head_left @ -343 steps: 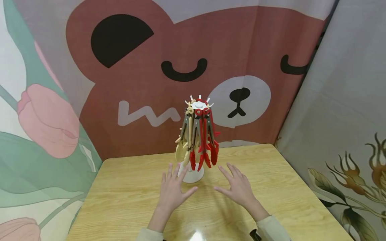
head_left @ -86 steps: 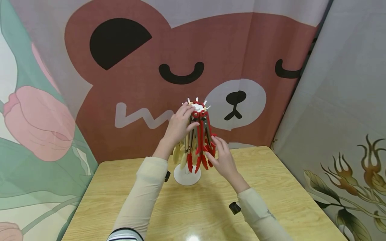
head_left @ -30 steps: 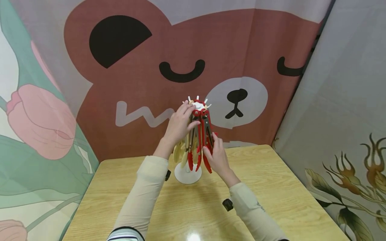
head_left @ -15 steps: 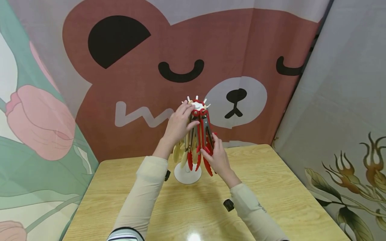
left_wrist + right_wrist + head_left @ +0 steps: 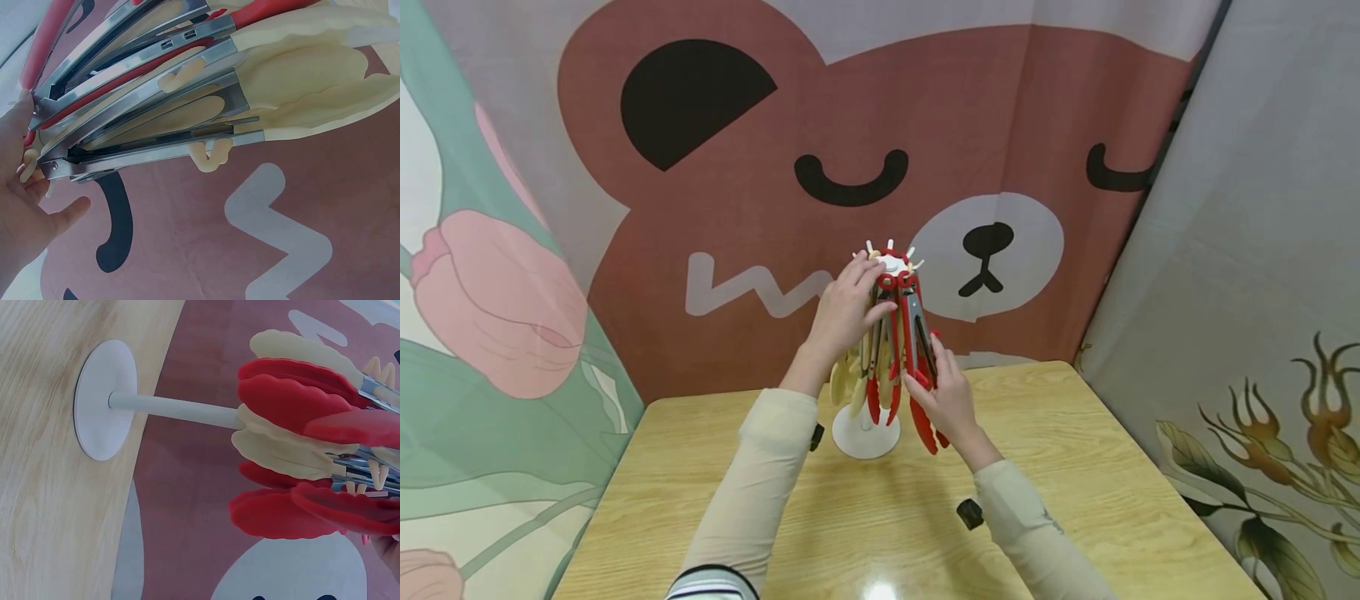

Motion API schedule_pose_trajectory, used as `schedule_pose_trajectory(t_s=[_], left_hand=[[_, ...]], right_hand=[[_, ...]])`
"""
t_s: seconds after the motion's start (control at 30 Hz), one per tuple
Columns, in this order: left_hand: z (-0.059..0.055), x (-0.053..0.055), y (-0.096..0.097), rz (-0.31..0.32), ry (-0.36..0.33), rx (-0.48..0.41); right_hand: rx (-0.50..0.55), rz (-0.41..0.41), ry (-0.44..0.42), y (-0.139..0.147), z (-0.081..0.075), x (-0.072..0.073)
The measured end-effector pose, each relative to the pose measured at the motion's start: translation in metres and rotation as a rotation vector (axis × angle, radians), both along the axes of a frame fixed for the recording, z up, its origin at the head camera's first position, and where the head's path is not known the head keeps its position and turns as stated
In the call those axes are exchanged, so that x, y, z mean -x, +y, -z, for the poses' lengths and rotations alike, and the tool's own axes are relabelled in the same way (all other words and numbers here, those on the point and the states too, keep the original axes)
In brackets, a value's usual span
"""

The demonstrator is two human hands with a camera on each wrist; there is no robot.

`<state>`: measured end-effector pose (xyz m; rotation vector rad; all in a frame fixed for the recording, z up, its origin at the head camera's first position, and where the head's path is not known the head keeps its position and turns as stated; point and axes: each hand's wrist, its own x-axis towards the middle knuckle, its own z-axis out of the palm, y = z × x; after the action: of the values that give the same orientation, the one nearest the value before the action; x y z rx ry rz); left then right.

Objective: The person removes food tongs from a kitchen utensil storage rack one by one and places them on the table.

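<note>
A white stand (image 5: 867, 437) with a round base and a ring of hooks on top bears several kitchen tongs, some red-tipped and some cream-tipped (image 5: 312, 69). My left hand (image 5: 845, 310) rests its fingers on the stand's top, thumb held apart along the near side. In the left wrist view, metal arms of the tongs fan out from beside that hand. On the right, my right hand (image 5: 949, 398) pinches a pair of red tongs (image 5: 922, 412) low on its arms. Those tongs slant outward, their upper end still at the hooks. Only part of this hand shows in the right wrist view.
The stand is on a light wooden table (image 5: 700, 500), its white pole (image 5: 187, 411) rising from the base. Close behind the table hangs a bear-print cloth (image 5: 737, 225). Patterned cloths hang at the left and right sides.
At first both hands were low beside the stand; later the left went to its top and the right to the red tongs. In the last second, the tongs' lower end swung outward and nearer.
</note>
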<state>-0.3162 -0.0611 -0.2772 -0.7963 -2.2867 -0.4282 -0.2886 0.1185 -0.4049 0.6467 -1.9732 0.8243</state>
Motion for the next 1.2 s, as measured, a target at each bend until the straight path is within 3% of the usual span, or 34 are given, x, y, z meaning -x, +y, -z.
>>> schedule_pose_trajectory(t_s=[0.3,1.2], left_hand=[[0.001,0.001,0.000,-0.002,-0.006,0.000],[0.000,0.000,-0.001,0.003,0.003,-0.001]], right_hand=[[0.003,0.001,0.066,0.000,-0.002,-0.001],[0.062,-0.047,0.042,0.003,-0.011,-0.004]])
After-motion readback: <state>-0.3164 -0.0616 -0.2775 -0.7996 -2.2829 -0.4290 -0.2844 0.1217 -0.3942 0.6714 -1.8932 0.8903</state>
